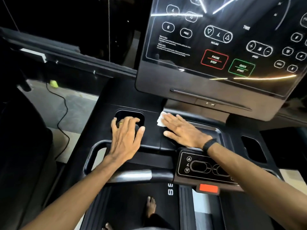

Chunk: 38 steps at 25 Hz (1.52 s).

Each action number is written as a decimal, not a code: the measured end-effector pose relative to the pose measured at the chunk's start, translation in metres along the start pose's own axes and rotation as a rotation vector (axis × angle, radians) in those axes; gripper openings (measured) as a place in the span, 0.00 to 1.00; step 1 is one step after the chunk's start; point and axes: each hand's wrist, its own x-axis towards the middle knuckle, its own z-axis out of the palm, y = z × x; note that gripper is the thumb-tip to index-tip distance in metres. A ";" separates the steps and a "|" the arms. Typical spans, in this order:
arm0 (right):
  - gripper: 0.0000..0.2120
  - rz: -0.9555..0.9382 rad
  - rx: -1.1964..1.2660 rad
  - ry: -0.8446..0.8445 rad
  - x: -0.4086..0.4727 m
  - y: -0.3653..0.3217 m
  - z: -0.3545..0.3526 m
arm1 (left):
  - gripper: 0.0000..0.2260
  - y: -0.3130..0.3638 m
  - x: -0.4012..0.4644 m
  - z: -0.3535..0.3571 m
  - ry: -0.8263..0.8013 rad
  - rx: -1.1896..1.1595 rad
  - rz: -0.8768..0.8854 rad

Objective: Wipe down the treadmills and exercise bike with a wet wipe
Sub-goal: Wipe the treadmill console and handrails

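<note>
Right hand [181,130] flat, fingers straight, pressing white wipe [160,120] onto treadmill tray [152,138], wipe showing at 10 o'clock beyond fingertips, left hand [126,136] spread flat over cup holder [128,114] rim.

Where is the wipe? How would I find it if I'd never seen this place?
Start at the big treadmill console with the glowing buttons, then drop down to the black tray below it. The wet wipe lies there under the right hand, which presses it flat. It is the only white thing on the black surface.
</note>
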 end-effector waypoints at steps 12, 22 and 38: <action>0.39 -0.027 -0.324 0.099 -0.017 0.111 -0.005 | 0.24 0.070 0.042 0.067 -0.080 0.144 -0.040; 0.37 0.033 -0.333 0.006 -0.121 0.221 0.014 | 0.27 0.071 0.039 0.074 -0.018 0.276 -0.108; 0.43 -0.145 -0.221 0.158 0.019 0.060 0.007 | 0.26 0.071 0.036 0.066 -0.008 0.262 -0.158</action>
